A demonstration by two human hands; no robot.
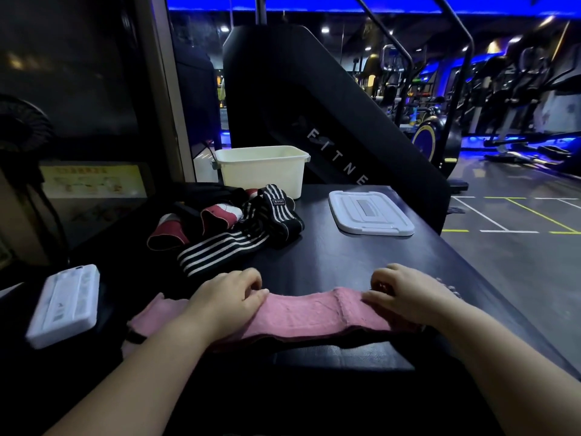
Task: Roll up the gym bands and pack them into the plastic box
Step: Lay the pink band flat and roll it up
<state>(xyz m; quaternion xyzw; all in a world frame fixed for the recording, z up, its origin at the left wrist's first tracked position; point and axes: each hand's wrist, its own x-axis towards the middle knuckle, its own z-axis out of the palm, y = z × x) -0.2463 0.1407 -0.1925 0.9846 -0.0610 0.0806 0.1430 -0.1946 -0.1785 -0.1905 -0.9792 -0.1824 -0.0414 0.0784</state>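
While both hands [311, 300] grip it, the knitted pink band [301, 313] lies flat.

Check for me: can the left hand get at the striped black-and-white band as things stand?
Probably yes. The striped band lies just beyond the left hand with nothing between them. But that hand grips the pink band and would have to let go first.

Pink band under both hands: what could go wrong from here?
The pink band lies bowed rather than straight, so a roll begun at the right hand may come out skewed or loose. Its end beyond the left hand lies close to the white case and could nudge it.
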